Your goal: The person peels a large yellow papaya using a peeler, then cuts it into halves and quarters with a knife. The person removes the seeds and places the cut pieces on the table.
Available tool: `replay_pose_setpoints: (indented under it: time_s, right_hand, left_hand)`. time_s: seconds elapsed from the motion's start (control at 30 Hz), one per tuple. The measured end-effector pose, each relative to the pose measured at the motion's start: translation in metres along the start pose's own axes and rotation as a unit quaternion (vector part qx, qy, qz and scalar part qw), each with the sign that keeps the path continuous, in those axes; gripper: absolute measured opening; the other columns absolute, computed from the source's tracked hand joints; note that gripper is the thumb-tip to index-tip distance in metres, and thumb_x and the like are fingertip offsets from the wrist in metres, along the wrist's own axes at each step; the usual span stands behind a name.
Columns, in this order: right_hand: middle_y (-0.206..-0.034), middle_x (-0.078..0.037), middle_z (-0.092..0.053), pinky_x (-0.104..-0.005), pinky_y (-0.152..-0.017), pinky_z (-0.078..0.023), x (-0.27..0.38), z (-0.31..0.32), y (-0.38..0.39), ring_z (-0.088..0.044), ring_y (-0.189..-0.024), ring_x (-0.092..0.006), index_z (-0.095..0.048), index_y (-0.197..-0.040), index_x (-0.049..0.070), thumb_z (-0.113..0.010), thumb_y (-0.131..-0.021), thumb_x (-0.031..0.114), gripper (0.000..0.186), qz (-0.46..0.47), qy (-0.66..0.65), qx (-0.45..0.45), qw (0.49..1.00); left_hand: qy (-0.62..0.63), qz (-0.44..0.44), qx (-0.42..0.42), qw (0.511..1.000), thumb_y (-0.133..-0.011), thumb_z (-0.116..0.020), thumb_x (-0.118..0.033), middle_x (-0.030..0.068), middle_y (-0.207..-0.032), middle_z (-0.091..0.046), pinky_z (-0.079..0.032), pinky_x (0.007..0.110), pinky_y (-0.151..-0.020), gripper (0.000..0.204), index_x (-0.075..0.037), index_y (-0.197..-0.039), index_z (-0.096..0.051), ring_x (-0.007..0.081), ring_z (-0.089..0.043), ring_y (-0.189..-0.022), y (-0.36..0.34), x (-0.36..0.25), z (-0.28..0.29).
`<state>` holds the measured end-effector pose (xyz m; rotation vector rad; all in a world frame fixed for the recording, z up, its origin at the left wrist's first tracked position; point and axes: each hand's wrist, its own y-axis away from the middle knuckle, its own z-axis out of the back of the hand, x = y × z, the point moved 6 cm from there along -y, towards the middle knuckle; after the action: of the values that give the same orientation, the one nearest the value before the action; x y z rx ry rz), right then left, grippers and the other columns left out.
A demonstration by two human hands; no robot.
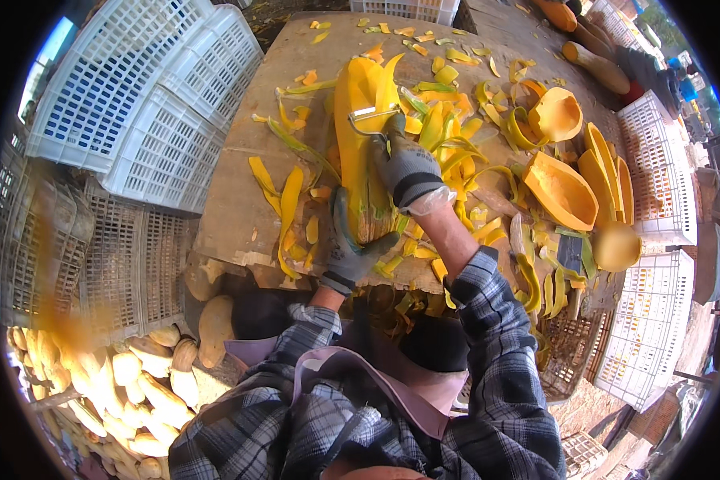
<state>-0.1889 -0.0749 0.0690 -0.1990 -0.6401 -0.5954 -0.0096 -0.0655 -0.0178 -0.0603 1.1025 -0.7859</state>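
A wide wooden table [236,192] fills the middle of the frame, with white plastic crates [156,88] stacked at upper left. Pale squashes [148,392] lie heaped at lower left. The long yellow squash [354,164] being worked lies on the table just above the frame's centre, its length running up and down the picture. Hollowed orange pieces [564,192] sit right of centre.

The left hand [356,250], gloved in grey, cups the squash's lower end, the thumb bent across toward the right. The right hand [409,164], gloved too, grips a metal peeler [368,114] whose blade lies across the squash's upper part; whether it is cutting at this instant cannot be told. Yellow and green peelings [448,144] litter the board, thickest to the right of the squash.

The step in hand looks like peeling the skin. Another stroke would call for light, even pressure along the curve, a firm hold at the lower end, and the left thumb kept out of the blade's path.
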Motion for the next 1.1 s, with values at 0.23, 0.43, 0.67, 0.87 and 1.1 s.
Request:
replay_pose_setpoints:
  time_s: [0.23,0.43,0.67,0.87,1.1]
  right_hand:
    - [-0.118,-0.025,-0.069,-0.0400,-0.095,-0.050,-0.088,-0.025,0.162,-0.068,-0.109,-0.0348,-0.046,-0.150,0.006,-0.057,-0.100,0.043,0.063,-0.100,-0.177,0.138,0.969]
    - [-0.099,0.002,-0.066,-0.0232,-0.065,-0.049,-0.073,0.011,0.063,-0.058,-0.077,-0.0057,-0.054,-0.145,0.008,-0.057,-0.104,0.029,0.046,-0.136,-0.494,0.040,0.858]
    - [-0.112,-0.024,-0.070,-0.0404,-0.089,-0.051,-0.051,-0.016,-0.083,-0.068,-0.102,-0.0377,-0.061,-0.132,0.002,-0.053,-0.099,0.045,0.055,-0.093,-0.249,0.021,0.964]
    - [-0.126,-0.029,-0.064,-0.0384,-0.102,-0.047,-0.073,-0.051,0.133,-0.061,-0.123,-0.0380,-0.046,-0.150,0.008,-0.057,-0.101,0.040,0.060,-0.117,-0.289,0.107,0.944]
    - [-0.116,-0.024,-0.071,-0.0393,-0.096,-0.050,-0.076,0.014,0.118,-0.068,-0.114,-0.0349,-0.044,-0.151,0.005,-0.056,-0.101,0.040,0.063,-0.105,-0.315,0.028,0.943]
  left_hand:
    - [0.133,0.001,0.043,0.990,-0.085,-0.080,-0.044,0.0243,-0.159,-0.029,-0.029,0.046,-0.119,0.102,0.000,-0.157,-0.022,0.0380,-0.032,-0.147,-0.002,0.008,0.010]
    - [0.044,0.015,-0.053,0.998,-0.108,-0.045,-0.036,0.0239,-0.156,-0.037,-0.031,0.046,-0.119,0.060,0.001,-0.154,-0.032,0.0396,-0.035,-0.145,-0.008,-0.016,0.015]
    - [0.040,0.004,-0.039,0.998,-0.108,-0.045,-0.034,0.0227,-0.155,-0.041,-0.031,0.045,-0.119,0.056,0.004,-0.150,-0.038,0.0395,-0.036,-0.145,-0.012,-0.004,0.007]
    - [0.032,0.000,-0.038,0.999,-0.108,-0.046,-0.034,0.0223,-0.156,-0.038,-0.029,0.045,-0.120,0.058,0.004,-0.151,-0.036,0.0375,-0.033,-0.147,-0.010,-0.002,0.008]
    - [0.053,0.015,-0.020,0.998,-0.092,-0.073,-0.035,0.0253,-0.160,-0.027,-0.027,0.047,-0.120,0.093,0.001,-0.158,-0.017,0.0397,-0.028,-0.148,0.008,-0.018,0.009]
